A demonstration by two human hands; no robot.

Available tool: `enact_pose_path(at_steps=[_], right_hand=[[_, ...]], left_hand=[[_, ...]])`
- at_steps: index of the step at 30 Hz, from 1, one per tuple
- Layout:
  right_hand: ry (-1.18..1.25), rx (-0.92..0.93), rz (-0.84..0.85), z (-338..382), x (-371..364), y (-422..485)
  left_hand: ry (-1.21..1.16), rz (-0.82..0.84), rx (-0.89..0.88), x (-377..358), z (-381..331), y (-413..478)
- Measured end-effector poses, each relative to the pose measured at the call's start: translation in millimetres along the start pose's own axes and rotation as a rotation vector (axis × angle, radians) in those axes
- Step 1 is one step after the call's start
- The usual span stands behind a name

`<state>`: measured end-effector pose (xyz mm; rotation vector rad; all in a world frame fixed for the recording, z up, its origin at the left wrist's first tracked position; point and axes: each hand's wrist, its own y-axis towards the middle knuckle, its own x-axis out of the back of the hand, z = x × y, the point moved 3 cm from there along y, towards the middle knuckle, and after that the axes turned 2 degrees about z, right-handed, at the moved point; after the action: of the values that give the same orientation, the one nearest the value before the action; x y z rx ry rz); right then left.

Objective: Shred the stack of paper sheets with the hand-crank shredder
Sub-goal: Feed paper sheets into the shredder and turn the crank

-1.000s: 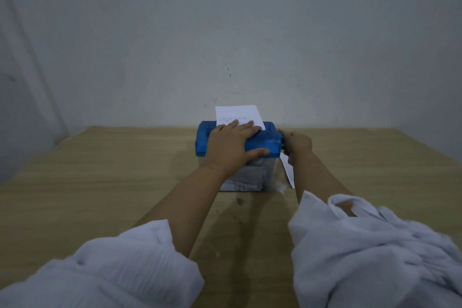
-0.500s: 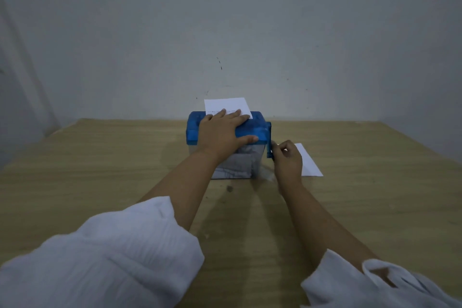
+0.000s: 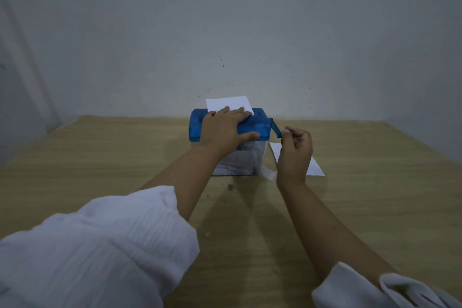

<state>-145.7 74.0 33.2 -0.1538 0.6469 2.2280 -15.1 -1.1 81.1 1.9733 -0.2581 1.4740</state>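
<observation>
A small hand-crank shredder with a blue top and a clear bin full of shreds stands at the table's middle, near the far edge. A white sheet sticks up out of its slot. My left hand lies flat on the blue top, fingers spread, pressing it down. At the shredder's right side, my right hand pinches the knob of the blue crank, which points forward and right. Loose white paper sheets lie on the table behind my right hand, partly hidden by it.
The wooden table runs up to a grey wall just behind the shredder. A few paper scraps lie by the bin's right corner. White sleeves cover both forearms near the camera.
My right hand has turned the crank: from up beside the top, down low by the bin, now out to the right and higher. The sheet in the slot stands shorter. My left hand has stayed put.
</observation>
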Motion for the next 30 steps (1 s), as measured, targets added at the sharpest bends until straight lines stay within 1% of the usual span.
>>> enact_pose_path(at_steps=[3, 9, 13, 18, 21, 25, 27, 30], right_hand=[[-0.003, 0.049, 0.017, -4, 2, -1], [0.076, 0.087, -0.018, -2, -6, 6], [0.033, 0.146, 0.004, 7, -19, 27], [0.081, 0.116, -0.017, 5, -25, 37], [0.066, 0.032, -0.013, 9, -37, 59], [0.056, -0.052, 0.065, 3, -40, 78], [0.042, -0.044, 0.12, 2, -38, 77], [-0.038, 0.014, 0.227, -2, -26, 68]], left_hand=[[0.001, -0.006, -0.023, -2, 0, 1], [-0.021, -0.028, -0.07, -3, 5, 4], [-0.034, -0.042, -0.072, -4, 7, 4], [-0.048, -0.04, -0.071, -5, 8, 7], [-0.061, -0.056, -0.074, -5, 8, 7], [-0.061, -0.045, -0.054, -7, 10, 15], [-0.055, -0.046, -0.056, -8, 14, 17], [-0.056, -0.028, -0.081, -7, 15, 17]])
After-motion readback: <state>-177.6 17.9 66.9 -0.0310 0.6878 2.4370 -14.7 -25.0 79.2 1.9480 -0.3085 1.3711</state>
